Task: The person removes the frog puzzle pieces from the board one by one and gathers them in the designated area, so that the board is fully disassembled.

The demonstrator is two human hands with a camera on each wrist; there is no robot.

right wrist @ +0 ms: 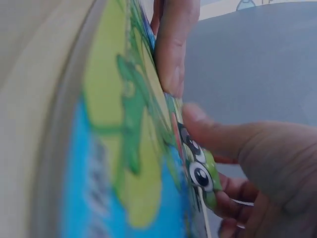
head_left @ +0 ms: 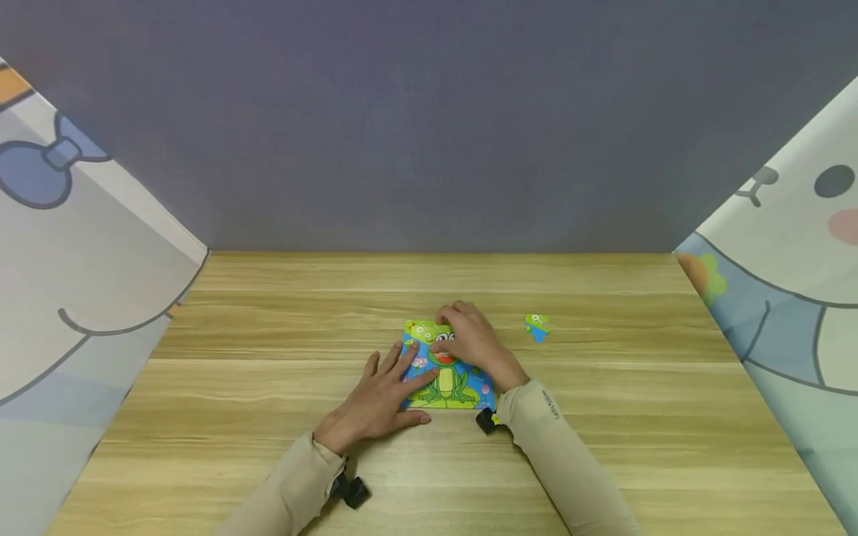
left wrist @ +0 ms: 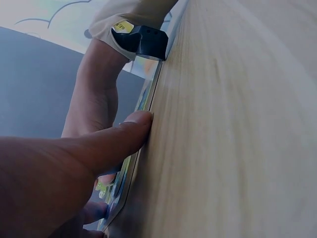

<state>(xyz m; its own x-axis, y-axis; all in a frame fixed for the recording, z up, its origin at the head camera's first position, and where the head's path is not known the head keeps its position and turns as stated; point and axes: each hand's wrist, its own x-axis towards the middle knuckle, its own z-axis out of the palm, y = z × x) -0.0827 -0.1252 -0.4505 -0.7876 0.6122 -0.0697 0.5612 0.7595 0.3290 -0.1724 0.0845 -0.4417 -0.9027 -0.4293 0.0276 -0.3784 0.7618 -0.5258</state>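
A frog jigsaw puzzle (head_left: 447, 382) in a flat tray lies on the table, showing a green frog on blue. My left hand (head_left: 378, 394) rests over its left side with fingers spread, the thumb at the tray's near edge. Over the upper right of the picture, my right hand (head_left: 472, 339) pinches a puzzle piece with the frog's eyes (right wrist: 200, 174) between thumb and curled fingers. That piece stands at the puzzle's surface, its far edge partly hidden by the fingers. One loose green and blue puzzle piece (head_left: 537, 326) lies on the table to the right of the tray.
The wood-grain table (head_left: 288, 320) backs onto a grey panel (head_left: 429, 134). Printed cartoon panels (head_left: 87, 260) stand at both sides. Black wrist cameras (head_left: 487, 421) sit under both sleeves, low over the table.
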